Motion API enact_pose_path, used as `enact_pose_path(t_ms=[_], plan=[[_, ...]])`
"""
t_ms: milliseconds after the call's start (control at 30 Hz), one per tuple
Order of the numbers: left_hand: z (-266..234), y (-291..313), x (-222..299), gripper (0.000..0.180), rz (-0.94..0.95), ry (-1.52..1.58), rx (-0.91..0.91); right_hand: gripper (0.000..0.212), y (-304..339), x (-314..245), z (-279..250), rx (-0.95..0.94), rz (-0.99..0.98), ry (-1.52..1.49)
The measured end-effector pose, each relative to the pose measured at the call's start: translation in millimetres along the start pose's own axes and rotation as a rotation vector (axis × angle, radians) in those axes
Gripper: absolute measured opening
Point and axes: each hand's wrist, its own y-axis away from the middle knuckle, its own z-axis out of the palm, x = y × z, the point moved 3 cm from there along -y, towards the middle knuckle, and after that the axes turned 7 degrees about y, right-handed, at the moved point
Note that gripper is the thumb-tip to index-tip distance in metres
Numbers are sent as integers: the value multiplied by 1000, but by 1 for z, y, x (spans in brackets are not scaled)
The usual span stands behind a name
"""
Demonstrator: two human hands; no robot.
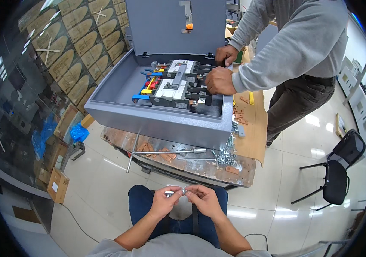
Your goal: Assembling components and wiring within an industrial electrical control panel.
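Note:
Both my hands meet low in the middle of the head view, above my lap. My left hand (163, 203) is closed in a pinch on a short silver bolt (169, 194). At the tips of both hands' fingers sits a small silver nut or washer (184, 191); I cannot tell which. My right hand (205, 201) pinches this piece from the right. Ahead of me a grey metal enclosure (161, 124) rests on the bench, its lid raised. Inside are switch units (170, 91) with blue, yellow and red bars. A co-worker's two hands (221, 81) touch its right side.
On the worn bench (245, 171) lie a long T-handled wrench (165, 151), copper strips (161, 154) and scattered nuts, bolts and washers (228, 156). Brown cardboard (253, 132) covers its right end. A black chair (336, 182) stands right; stacked cartons (76, 38) line the left.

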Motion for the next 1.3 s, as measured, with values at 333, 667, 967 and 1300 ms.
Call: enact_pose_path(t_ms=[333, 667, 967, 1300], plan=[[6, 1, 0, 20, -20, -8, 25, 32, 2, -2, -8, 61, -10, 6], [1, 7, 40, 25, 89, -109, 69, 27, 9, -24, 8, 128, 11, 10], [-16, 32, 36, 23, 284, -165, 52, 24, 30, -21, 38, 74, -25, -15], [-14, 57, 55, 16, 626, -322, -31, 28, 43, -26, 47, 191, -33, 182]])
